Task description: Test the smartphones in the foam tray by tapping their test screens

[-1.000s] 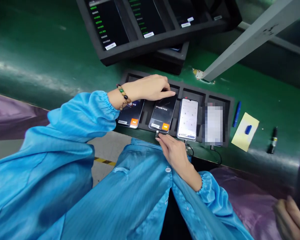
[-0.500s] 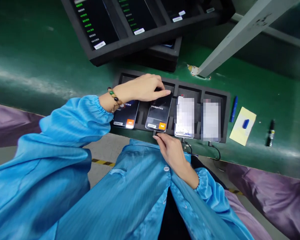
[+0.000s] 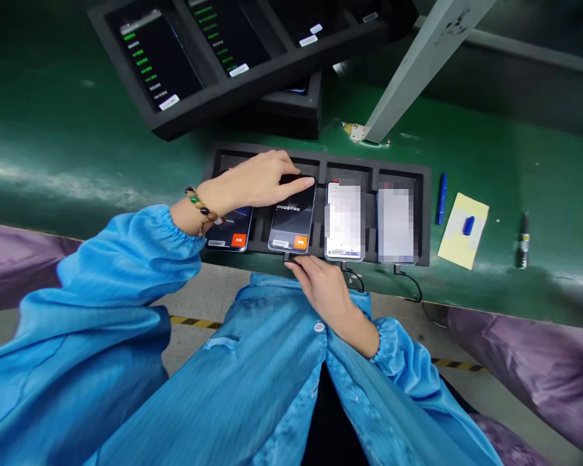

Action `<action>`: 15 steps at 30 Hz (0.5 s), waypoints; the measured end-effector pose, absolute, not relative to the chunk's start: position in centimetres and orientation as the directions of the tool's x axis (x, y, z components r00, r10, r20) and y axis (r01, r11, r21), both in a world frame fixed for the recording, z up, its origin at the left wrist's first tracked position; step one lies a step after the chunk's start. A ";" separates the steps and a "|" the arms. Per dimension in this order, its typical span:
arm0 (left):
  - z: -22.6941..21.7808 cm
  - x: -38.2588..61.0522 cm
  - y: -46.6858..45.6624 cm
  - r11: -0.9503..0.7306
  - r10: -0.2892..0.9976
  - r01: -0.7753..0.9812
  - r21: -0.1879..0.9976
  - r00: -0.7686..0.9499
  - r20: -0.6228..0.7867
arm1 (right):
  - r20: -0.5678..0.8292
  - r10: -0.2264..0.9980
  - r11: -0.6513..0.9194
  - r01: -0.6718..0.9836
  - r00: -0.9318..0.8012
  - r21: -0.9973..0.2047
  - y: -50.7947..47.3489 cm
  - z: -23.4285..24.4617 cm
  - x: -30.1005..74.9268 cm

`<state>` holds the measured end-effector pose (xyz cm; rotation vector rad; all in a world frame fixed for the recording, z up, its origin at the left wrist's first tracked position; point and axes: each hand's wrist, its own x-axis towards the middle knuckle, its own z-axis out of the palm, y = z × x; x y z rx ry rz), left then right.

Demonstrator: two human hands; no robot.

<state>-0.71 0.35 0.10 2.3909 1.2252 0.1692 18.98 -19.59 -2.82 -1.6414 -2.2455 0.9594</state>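
Observation:
A black foam tray [image 3: 420,178] lies on the green bench with several phones in its slots. My left hand [image 3: 257,181], with a bead bracelet at the wrist, rests on the top end of the second phone [image 3: 291,223], fingers curled over it and the forefinger stretched along its edge. That phone's screen is dark with an orange button. At the phone's near end my right hand [image 3: 318,285] pinches a cable plug [image 3: 288,257] against its bottom edge. The phone to the left [image 3: 228,232] is partly hidden under my left wrist. Two bright-screen phones [image 3: 344,220] lie to the right, with cables.
A second black tray of phones [image 3: 175,123] with green text on their screens sits tilted on a smaller black block at the back. A grey metal post [image 3: 408,71] slants up at right. A blue pen [image 3: 441,197], yellow pad [image 3: 461,232] and dark marker [image 3: 522,239] lie to the right.
The view has shifted, so everything sits further left and lower in frame. Both hands stay on the second phone; a person's hand seen at lower right a second ago is gone.

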 end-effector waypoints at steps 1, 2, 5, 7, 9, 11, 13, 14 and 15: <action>0.5 -0.7 -0.3 -0.502 0.816 0.751 0.430 0.576 -0.053 | -0.160 0.917 0.206 0.778 -0.365 -0.594 -19.9 -2.5 19.1; 0.9 -0.7 -1.3 -0.496 0.838 0.760 0.419 0.545 0.003 | -0.091 0.925 0.248 0.768 -0.368 -0.590 -20.2 -2.1 19.3; 1.9 0.2 -5.5 -0.541 0.839 0.734 0.411 0.504 0.206 | 0.183 0.904 0.411 0.672 -0.385 -0.616 -21.1 -0.8 21.6; 1.9 1.4 -8.7 -0.656 0.751 0.623 0.425 0.592 0.292 | 0.368 0.870 0.493 0.601 -0.328 -0.629 -21.7 -0.6 24.7; 1.3 2.9 -11.5 -0.742 0.655 0.511 0.434 0.690 0.307 | 0.529 0.838 0.481 0.645 -0.138 -0.594 -22.3 -1.2 28.5; 0.5 4.4 -13.1 -0.772 0.605 0.464 0.434 0.745 0.280 | 0.566 0.821 0.319 0.764 0.073 -0.561 -22.9 -2.3 32.0; -0.3 5.6 -13.7 -0.778 0.590 0.457 0.430 0.767 0.251 | 0.548 0.817 0.185 0.818 0.180 -0.545 -23.4 -3.6 34.5; -0.6 6.0 -13.7 -0.779 0.586 0.456 0.431 0.773 0.242 | 0.532 0.823 0.149 0.829 0.197 -0.539 -23.6 -4.2 35.3; -0.8 6.3 -13.7 -0.778 0.583 0.454 0.433 0.779 0.230 | 0.515 0.834 0.131 0.836 0.198 -0.533 -23.8 -4.7 35.8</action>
